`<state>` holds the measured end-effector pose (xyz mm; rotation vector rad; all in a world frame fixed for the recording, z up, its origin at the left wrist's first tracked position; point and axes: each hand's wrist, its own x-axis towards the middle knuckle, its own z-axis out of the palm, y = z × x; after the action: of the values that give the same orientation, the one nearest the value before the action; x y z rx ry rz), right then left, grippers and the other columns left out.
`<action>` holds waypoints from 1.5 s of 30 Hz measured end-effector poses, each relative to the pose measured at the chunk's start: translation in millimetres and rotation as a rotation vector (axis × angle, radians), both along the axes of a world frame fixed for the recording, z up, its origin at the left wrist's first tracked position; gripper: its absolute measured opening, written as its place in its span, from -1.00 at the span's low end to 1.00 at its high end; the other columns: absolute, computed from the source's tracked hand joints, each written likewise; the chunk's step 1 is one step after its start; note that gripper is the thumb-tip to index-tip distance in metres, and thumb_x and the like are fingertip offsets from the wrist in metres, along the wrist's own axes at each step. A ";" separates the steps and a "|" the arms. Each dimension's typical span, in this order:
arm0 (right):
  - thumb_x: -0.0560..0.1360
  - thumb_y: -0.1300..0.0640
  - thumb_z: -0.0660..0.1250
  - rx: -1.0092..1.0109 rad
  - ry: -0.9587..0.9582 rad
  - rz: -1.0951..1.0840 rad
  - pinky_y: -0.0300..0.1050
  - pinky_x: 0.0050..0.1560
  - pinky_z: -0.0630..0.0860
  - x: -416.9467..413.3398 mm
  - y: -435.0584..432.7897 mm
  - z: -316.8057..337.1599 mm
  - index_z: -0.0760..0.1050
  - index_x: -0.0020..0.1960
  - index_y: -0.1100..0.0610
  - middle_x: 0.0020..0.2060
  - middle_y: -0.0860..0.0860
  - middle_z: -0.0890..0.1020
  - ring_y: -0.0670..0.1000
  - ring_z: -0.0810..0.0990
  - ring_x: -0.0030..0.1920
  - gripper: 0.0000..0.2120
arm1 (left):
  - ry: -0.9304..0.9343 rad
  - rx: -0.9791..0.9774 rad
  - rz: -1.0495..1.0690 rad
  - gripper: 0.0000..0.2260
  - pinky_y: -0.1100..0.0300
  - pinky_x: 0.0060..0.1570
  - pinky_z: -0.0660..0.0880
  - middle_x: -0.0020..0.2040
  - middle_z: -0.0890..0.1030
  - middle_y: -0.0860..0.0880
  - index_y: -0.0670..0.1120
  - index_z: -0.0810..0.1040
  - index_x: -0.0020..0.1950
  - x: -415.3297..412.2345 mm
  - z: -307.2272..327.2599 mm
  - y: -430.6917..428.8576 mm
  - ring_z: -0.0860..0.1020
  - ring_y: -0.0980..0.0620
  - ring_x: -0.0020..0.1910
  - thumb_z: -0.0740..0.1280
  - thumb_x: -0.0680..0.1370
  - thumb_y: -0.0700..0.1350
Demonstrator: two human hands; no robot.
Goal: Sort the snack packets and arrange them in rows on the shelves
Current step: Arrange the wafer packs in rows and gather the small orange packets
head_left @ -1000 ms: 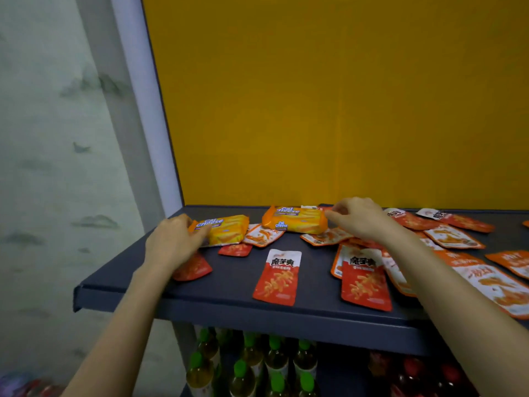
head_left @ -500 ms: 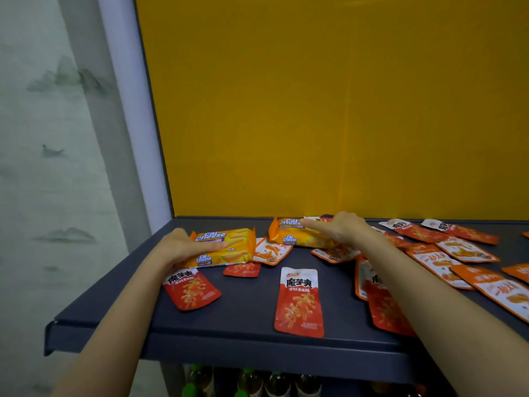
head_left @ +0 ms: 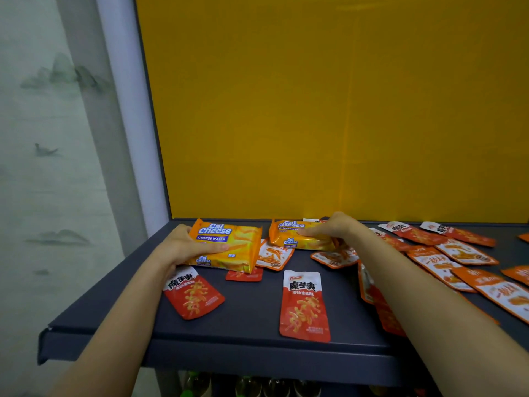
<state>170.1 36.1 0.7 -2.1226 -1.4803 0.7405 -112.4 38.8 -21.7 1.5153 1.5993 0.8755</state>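
Head view: left hand (head_left: 183,247) grasps one Cal Cheese wafer pack (head_left: 243,242) at the shelf's (head_left: 252,319) far left; right hand (head_left: 337,229) grasps a second wafer pack (head_left: 289,239) just right of it; step judged: sorting wafers from the red konjac pouches (head_left: 305,308); next move calls for aligning both packs in one row.

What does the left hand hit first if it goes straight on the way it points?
Likely the yellow back panel: the left hand, gripping the left Cal Cheese pack, points toward the back, and that pack would touch first. Depth unclear.
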 end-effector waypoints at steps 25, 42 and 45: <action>0.36 -0.32 0.32 -0.119 -0.006 0.078 0.07 0.37 0.26 -34.5 -9.4 3.7 0.05 0.51 0.23 0.50 0.17 0.16 0.21 0.23 0.46 -0.03 | -0.173 0.102 0.128 -0.46 0.02 0.06 0.51 0.02 0.60 -0.09 -0.11 0.45 0.08 1.5 -19.1 2.3 0.57 -0.07 0.02 0.59 0.22 0.01; 0.42 -0.03 0.42 0.070 0.319 -0.008 -0.02 0.31 0.28 -31.4 -15.8 -1.2 0.19 0.45 0.27 0.46 0.16 0.26 0.16 0.28 0.42 -0.25 | -0.247 0.153 0.150 -0.56 -0.05 0.12 0.53 0.00 0.64 -0.10 -0.09 0.52 -0.02 -1.4 -17.9 -0.8 0.60 -0.09 0.00 0.60 0.21 -0.03; 0.48 0.06 0.37 0.185 0.451 -0.032 -0.05 0.21 0.36 -25.6 -19.9 -0.3 0.31 0.37 0.29 0.37 0.19 0.40 0.15 0.42 0.30 -0.45 | -0.367 0.188 0.152 -0.68 0.02 0.01 0.54 0.02 0.65 -0.16 -0.09 0.54 -0.05 -0.7 -11.5 -7.4 0.62 -0.09 -0.08 0.56 0.28 -0.16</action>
<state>144.5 16.2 0.4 -1.6971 -1.2144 0.9550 -113.1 31.4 -33.2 1.2741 1.4025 1.3371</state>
